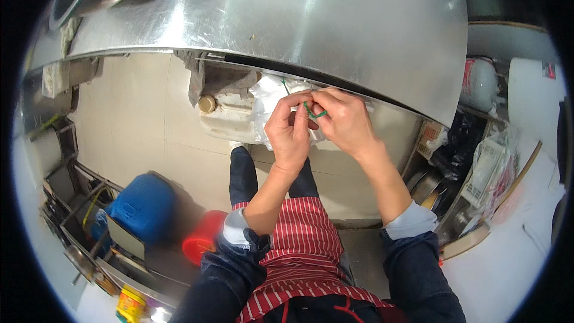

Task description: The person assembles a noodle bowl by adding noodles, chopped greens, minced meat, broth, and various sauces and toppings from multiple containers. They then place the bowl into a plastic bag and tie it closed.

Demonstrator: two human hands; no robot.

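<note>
Just below the front edge of the steel table (335, 18), my two hands meet with fingertips close together. A thin green string (316, 113) loops between them. My left hand (289, 134) has its fingers curled and pinches the string. Closed as well, my right hand (345, 121) grips the string from the other side. Another bit of green shows higher up by the table edge; whether it is the same string is hidden. Behind my hands is a crumpled white plastic bag (265, 101). Its contents cannot be made out.
A whitish jerrycan (222, 121) with a tan cap stands on the floor under the table. To the left are a blue plastic drum (143, 206), a red bucket (202, 240) and metal shelving. Crowded shelves on the right hold black bags (457, 149) and a white basket (487, 170).
</note>
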